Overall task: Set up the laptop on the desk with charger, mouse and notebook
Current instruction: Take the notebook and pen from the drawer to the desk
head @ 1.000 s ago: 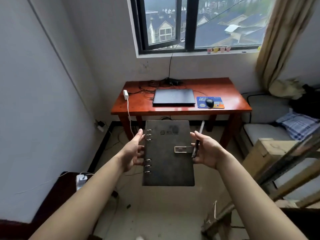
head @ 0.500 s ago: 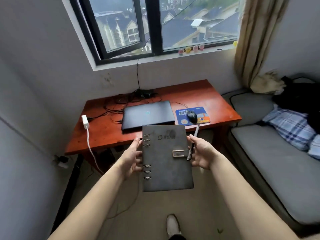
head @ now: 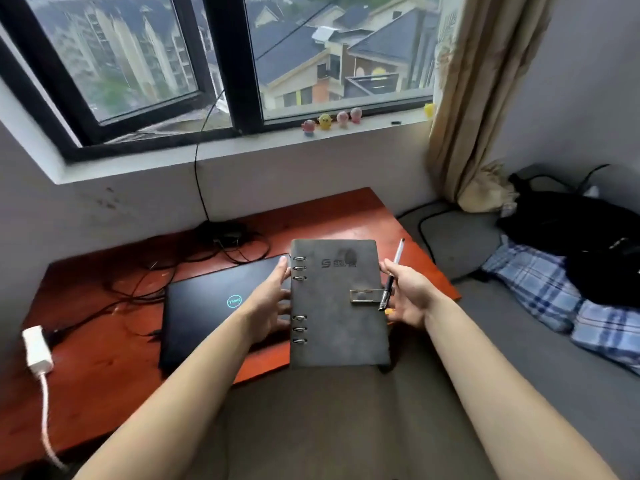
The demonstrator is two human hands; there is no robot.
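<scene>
The closed grey notebook (head: 339,306) hangs in the air over the right front of the worktop (head: 104,358), the left hand (head: 272,303) gripping its ringed spine and the right hand (head: 407,296) gripping its clasp edge together with a pen (head: 397,256), just right of the shut laptop (head: 204,313).

Walked closer; notebook (head: 336,306) now above desk's (head: 104,358) right half, no longer mid-room; left hand (head: 272,306) over laptop (head: 204,317) lid.
</scene>
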